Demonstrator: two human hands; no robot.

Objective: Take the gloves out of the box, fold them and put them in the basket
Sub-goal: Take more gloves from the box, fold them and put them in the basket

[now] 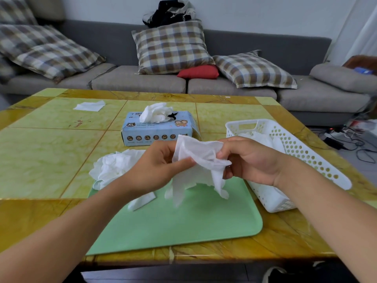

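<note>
A white glove hangs crumpled above the green mat. My left hand pinches its left edge and my right hand pinches its right side. Behind them stands the light blue glove box with white gloves bulging from its top slot. A white perforated basket lies at the right with folded white gloves inside. A loose pile of gloves sits at the mat's left corner, and one flat piece lies on the mat.
Everything sits on a yellow-green tiled table. A white folded sheet lies at the far left. A grey sofa with plaid cushions stands behind the table. Cables lie on the floor at the right.
</note>
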